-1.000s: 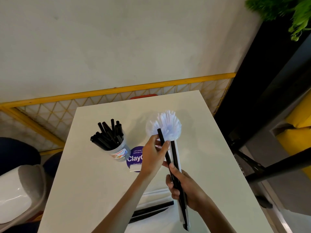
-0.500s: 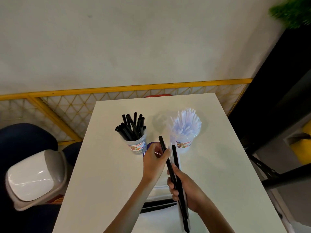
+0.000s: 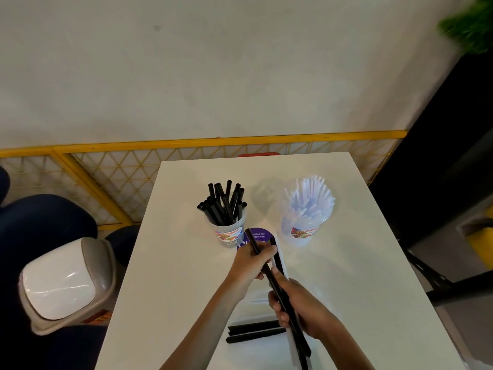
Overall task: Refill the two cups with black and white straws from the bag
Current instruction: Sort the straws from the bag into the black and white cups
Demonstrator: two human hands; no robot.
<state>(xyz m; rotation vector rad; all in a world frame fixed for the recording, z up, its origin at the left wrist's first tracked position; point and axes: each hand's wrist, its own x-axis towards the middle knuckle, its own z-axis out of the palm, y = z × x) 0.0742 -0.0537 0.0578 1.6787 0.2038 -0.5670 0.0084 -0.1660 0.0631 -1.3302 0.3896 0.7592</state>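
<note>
Hardly anything has shifted in the last half second: both hands keep their hold, and the scene has only slid a touch rightward in my view. Left fingers (image 3: pixel 266 253) pinch one black straw (image 3: pixel 252 240) near its far tip, which lies across the purple sticker (image 3: pixel 260 234) on the worktop (image 3: pixel 184 263). The left hand (image 3: pixel 252 267) covers the sticker's near edge. Right fingers (image 3: pixel 277 308) curl round a bundle (image 3: pixel 303 343) of black and white straws on the sticker's near side, and the pinched straw runs back into that right hand (image 3: pixel 301 308).

I see the black-straw cup (image 3: pixel 229 235) just left of the sticker and the white-straw cup (image 3: pixel 301 235) to its right, apart from it. Loose black straws (image 3: pixel 253 329) lie flat, well nearer to me than the sticker. A white-lidded bin (image 3: pixel 61 287) sits far left of it, off the worktop.
</note>
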